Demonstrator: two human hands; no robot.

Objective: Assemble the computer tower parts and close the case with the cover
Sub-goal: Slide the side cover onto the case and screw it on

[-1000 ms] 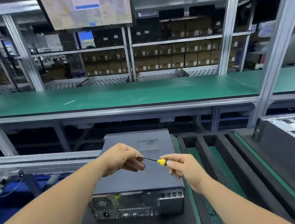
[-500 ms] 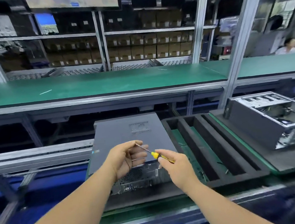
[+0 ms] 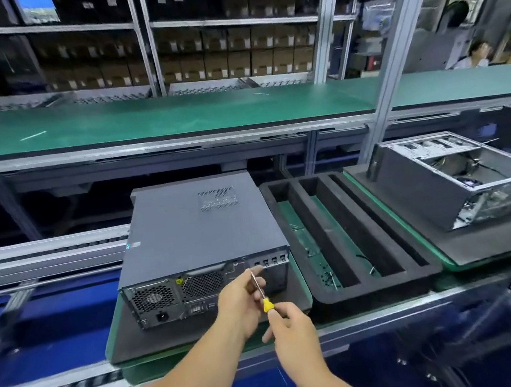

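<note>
Cover's on the computer tower (image 3: pixel 199 231), frame centre. My right hand (image 3: pixel 290 326) grips the screwdriver (image 3: pixel 260 291); left hand (image 3: pixel 241 303) pinches its shaft. Next: probably tip onto a rear-panel screw.

Both forearms are bare right up to the bottom edge of the view, with no sleeve or cuff showing behind either wrist. The left hand (image 3: pixel 240 306) and the right hand (image 3: pixel 290 324) are ungloved. No ring, watch or band shows on the fingers or wrists. The fingernails look short and plain.
</note>
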